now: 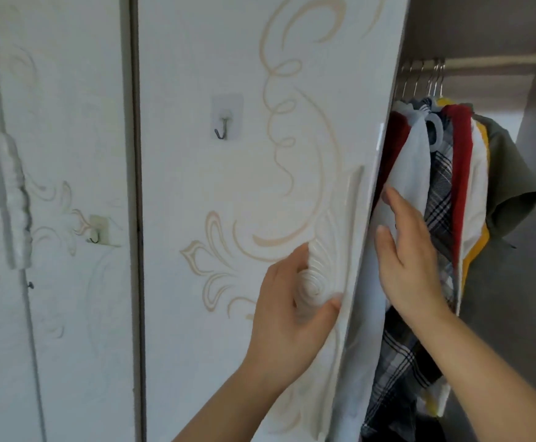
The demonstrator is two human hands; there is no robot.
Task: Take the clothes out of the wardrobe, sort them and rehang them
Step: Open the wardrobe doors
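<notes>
Progress stands at the very start: nothing you can see has come out of the wardrobe (515,330) yet. The clothes (445,193) hang in a tight bunch at the left end of the rail (499,62), their wire hooks (426,78) crowded together just beside the door edge. From left to right there is a white garment (416,161), a plaid shirt (440,183), a red garment (461,148), some yellow, and an olive top (509,173) at the right. Taking them down, sorting and rehanging all lie ahead, and no place for sorting is in view.

Your left hand (292,301) grips the carved handle (321,269) near the right edge of the white door (228,186). Its fingers curl round the far side of the handle and the thumb hooks under the lower end. Judging by the gap, the door stands only partly open and covers the leftmost part of the bunch.

Your right hand (410,260) reaches past the door edge into the wardrobe, back of the hand toward you. The fingers are nearly straight and point up and left, lying flat against the white garment. It presses or parts the cloth, with nothing closed in it that you can make out, though the palm side is hidden. It is well below the hooks, so lifting a hanger off would likely call for a higher reach.
</notes>
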